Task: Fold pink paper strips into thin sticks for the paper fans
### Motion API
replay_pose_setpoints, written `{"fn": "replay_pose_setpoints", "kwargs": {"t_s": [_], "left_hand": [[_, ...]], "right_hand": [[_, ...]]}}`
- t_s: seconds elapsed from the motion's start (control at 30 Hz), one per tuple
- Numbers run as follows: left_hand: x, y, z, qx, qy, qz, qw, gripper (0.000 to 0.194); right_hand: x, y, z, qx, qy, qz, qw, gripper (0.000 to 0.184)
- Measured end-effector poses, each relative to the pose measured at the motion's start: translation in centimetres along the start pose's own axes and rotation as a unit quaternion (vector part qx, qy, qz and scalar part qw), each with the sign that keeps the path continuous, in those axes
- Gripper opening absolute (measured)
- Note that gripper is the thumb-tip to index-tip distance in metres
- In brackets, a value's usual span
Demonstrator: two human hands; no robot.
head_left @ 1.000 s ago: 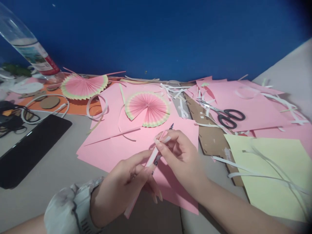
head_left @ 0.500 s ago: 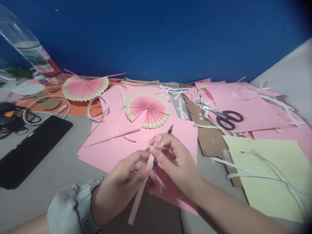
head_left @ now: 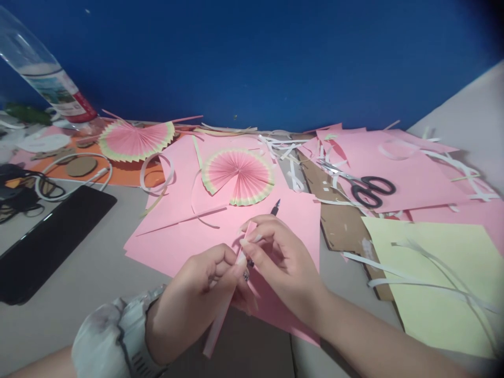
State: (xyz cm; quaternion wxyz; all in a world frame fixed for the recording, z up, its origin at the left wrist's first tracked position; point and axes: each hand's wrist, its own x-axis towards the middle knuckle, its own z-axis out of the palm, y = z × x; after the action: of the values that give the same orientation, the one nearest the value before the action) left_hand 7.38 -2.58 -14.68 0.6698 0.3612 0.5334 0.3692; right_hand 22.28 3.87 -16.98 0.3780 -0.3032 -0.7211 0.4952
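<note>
A narrow pink paper strip [head_left: 219, 326] with a pale band along it slants between my hands. My left hand [head_left: 197, 299] is closed, thumb and fingers pinching the strip along its middle, and its lower end hangs below. My right hand [head_left: 287, 262] is closed too, with thumb and forefinger tips pinched near the strip's upper end. A dark pen [head_left: 276, 207] shows behind the right hand, partly hidden by it. Pink paper sheets [head_left: 173, 252] lie under both hands. On the sheets, beyond my hands, rests a pleated pink paper fan [head_left: 238, 178] with a yellow-green rim.
Black-handled scissors [head_left: 370, 190] lie at right on pink paper, near cardboard [head_left: 342, 223] and white paper scraps. A yellow-green sheet [head_left: 437, 294] is nearer. At left are a phone [head_left: 59, 239], a white cable [head_left: 39, 189], a second pleated fan [head_left: 136, 140] and a plastic bottle [head_left: 59, 94].
The strip is tilted slightly more edge-on and its lower end has shifted a little up and left. Both hands keep their pinch, with small finger movements.
</note>
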Motion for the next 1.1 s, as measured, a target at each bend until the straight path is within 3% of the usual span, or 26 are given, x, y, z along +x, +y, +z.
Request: {"fn": "replay_pose_setpoints", "kwargs": {"t_s": [0.13, 0.37, 0.9, 0.97, 1.1], "left_hand": [[-0.05, -0.05, -0.26, 0.006, -0.028, 0.047, 0.998, 0.024], [0.23, 0.27, -0.04, 0.012, -0.004, 0.004, 1.000, 0.024], [0.37, 0.02, -0.27, 0.007, -0.018, 0.009, 1.000, 0.015], [0.43, 0.00, -0.23, 0.007, -0.017, 0.006, 1.000, 0.015], [0.40, 0.04, -0.32, 0.018, -0.020, 0.005, 1.000, 0.017]], "right_hand": [[0.17, -0.09, 0.02, -0.008, -0.032, -0.010, 0.999, 0.011], [0.17, -0.24, -0.04, -0.071, -0.019, -0.008, 0.997, 0.012], [-0.11, -0.38, 0.33, -0.154, -0.040, -0.014, 0.987, 0.008], [-0.15, -0.28, 0.26, -0.161, -0.035, -0.012, 0.986, 0.012], [-0.30, 0.16, 0.13, -0.162, -0.001, 0.011, 0.987, 0.039]]}}
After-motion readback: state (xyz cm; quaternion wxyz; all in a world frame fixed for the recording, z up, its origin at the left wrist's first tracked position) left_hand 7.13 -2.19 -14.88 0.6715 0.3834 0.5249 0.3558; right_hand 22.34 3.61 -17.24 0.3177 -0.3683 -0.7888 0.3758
